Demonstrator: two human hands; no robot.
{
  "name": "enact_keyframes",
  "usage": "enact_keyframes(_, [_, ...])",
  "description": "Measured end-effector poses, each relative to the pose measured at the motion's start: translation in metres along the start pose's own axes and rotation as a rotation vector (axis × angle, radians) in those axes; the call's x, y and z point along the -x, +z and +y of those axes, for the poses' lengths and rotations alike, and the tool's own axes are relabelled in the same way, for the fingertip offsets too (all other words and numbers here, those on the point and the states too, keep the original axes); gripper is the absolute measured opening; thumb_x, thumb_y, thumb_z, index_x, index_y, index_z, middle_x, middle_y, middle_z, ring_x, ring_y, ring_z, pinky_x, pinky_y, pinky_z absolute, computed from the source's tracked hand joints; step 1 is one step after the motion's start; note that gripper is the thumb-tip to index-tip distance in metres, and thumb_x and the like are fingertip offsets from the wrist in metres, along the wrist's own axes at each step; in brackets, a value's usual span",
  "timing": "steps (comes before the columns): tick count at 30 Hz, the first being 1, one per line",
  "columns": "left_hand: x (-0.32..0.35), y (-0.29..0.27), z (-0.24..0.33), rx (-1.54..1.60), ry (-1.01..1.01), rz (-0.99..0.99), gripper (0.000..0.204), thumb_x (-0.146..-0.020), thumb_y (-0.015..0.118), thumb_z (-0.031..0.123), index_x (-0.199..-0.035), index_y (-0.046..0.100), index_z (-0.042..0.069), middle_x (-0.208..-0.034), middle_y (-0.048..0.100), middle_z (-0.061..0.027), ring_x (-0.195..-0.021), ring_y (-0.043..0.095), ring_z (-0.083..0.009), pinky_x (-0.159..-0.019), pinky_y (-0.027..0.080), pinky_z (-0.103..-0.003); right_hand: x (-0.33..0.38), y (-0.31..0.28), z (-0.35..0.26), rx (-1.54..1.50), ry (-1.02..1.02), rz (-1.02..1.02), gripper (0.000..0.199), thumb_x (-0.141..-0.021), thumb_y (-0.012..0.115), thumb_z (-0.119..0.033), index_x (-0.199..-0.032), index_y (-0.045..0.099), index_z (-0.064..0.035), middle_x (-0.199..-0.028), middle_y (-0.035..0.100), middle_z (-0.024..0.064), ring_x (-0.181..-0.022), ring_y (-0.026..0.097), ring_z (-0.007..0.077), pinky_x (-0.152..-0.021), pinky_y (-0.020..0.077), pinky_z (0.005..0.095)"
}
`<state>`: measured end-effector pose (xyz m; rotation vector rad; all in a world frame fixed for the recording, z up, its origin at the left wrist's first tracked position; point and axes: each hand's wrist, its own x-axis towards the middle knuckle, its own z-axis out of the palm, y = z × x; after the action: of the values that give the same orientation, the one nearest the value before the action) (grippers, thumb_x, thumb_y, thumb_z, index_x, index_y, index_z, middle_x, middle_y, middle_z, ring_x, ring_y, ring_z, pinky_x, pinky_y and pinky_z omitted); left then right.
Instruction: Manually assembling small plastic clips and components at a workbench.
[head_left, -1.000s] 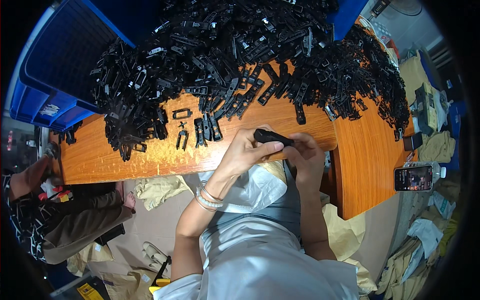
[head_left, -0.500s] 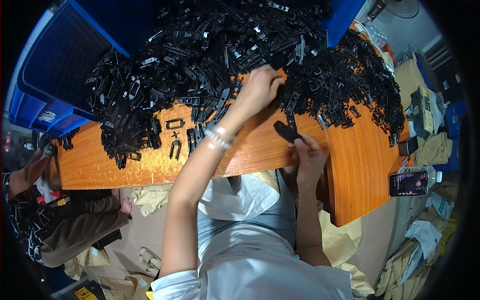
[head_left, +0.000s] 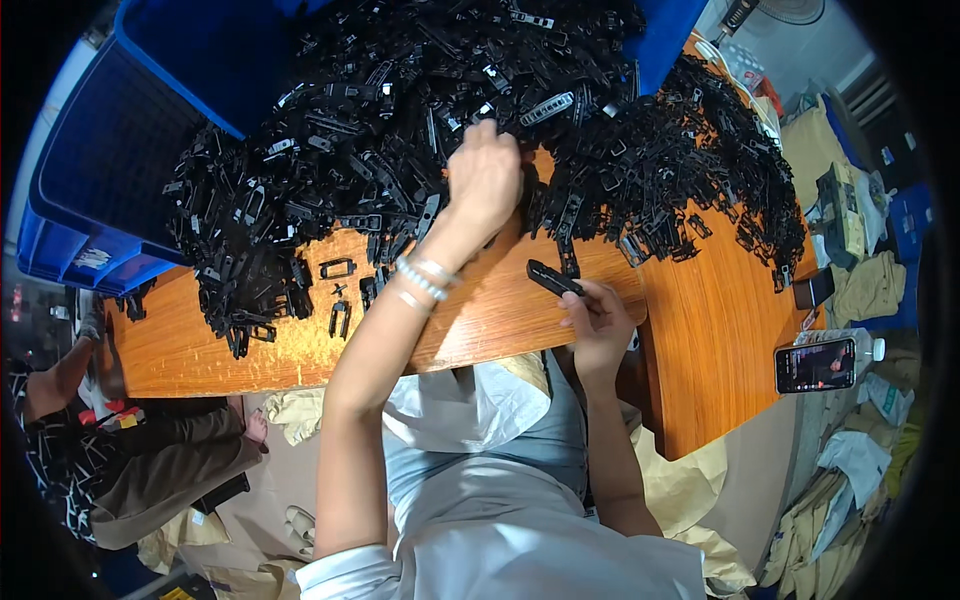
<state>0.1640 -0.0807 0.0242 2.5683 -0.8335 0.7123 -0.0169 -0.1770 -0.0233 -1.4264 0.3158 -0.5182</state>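
Note:
My right hand is closed on a long, narrow black plastic part, held by one end between thumb and fingers just above the table's front edge. The part looks slim and slightly ridged; its exact kind does not show. Farther away, my left hand, with bracelets at its wrist, is at the near edge of a large pile of black plastic parts. Its fingers are bent down toward the pile with their tips hidden, so whatever is in them cannot be made out. Loose black frame-shaped parts lie left of my left forearm.
The wooden table carries the pile, which spreads right. Blue plastic crates stand at the left and back. A phone leans on a clear bottle at the right. Another person's arm rests at the far left.
My left hand has moved left and slightly farther into the pile. My right hand has shifted a little left and nearer, and the black part it holds has turned to show another side.

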Motion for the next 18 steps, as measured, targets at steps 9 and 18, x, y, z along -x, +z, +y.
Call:
enact_keyframes(9, [0.089, -0.074, -0.001, 1.331, -0.658, -0.604, 0.028, -0.081, 0.047, -0.003, -0.108, 0.053, -0.009, -0.077, 0.059, -0.0095, -0.061, 0.059, -0.014, -0.058, 0.048, -0.024, 0.003, -0.001, -0.013, -0.08, -0.039, -0.254, 0.019, -0.077, 0.058, 0.007, -0.097, 0.056, 0.007, -0.088, 0.058, 0.0094, -0.069, 0.059, 0.0118, -0.059, 0.0475, 0.0199])
enact_keyframes(18, [0.122, -0.101, 0.021, 1.046, -0.392, -0.592, 0.031, -0.08, 0.059, 0.003, -0.108, 0.053, -0.008, -0.081, 0.062, -0.0106, -0.074, 0.061, -0.0113, -0.064, 0.049, -0.023, 0.016, 0.007, -0.025, 0.059, -0.114, -0.366, 0.024, -0.075, 0.058, 0.009, -0.098, 0.056, 0.0073, -0.095, 0.056, 0.0103, -0.075, 0.06, 0.0131, -0.064, 0.048, 0.0204])
